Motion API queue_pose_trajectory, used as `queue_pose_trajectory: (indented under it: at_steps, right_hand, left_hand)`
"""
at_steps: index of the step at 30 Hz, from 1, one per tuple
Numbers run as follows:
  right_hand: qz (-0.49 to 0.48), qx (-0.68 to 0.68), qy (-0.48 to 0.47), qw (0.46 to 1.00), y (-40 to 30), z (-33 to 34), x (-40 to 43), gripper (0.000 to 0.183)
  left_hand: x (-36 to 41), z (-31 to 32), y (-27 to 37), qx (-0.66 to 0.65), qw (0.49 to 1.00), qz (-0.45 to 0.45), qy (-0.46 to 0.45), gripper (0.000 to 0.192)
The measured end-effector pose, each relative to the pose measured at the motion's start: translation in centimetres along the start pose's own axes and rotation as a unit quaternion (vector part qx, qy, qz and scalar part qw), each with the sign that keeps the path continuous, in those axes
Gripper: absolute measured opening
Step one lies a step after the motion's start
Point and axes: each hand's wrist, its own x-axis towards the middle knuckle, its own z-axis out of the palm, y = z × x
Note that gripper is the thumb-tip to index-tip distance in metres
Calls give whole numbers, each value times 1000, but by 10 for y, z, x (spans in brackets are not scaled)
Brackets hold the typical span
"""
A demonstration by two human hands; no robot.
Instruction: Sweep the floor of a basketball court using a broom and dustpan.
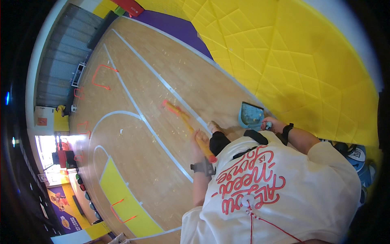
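My left hand (200, 138) grips a yellow-orange rod (187, 120) with a red cap at its near end. Toward its far end the rod is blurred and reddish, so I cannot tell whether it carries a brush head. A light-blue dustpan (251, 114) is held by its handle in my right hand (271, 123); its tray looks dirty inside. That pan is close to the yellow padded wall (292, 76). One shoe (214, 126) shows below my white shirt (268, 189). Small pale bits lie scattered over the wood-look floor (158, 128).
Red low hurdles stand about, one near a white line (102, 76) and one on the yellow floor area (122, 210). Balls (355, 155) sit beside the wall at right. Far off are a person in yellow (62, 110), more balls (87, 195) and a bright doorway (45, 155).
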Motion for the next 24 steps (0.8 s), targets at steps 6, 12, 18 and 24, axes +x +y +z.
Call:
queue_pose_trajectory:
  at_steps: [6,12,18,24]
  right_hand:
    - [18,-36,35,999,-35,22,4,12]
    - [-8,-130,115,985,-46,67,38,19]
    - [-74,-419,100,900,-65,137,104,29]
    - [-106,-207,159,959,-96,224,152,16]
  left_hand:
    - [86,5,35,-173,975,-120,-78,28]
    - [214,-28,93,-342,918,-199,31,41]
    - [253,-62,230,-304,939,-156,-39,15]
    - [231,13,250,56,991,-95,75,13]
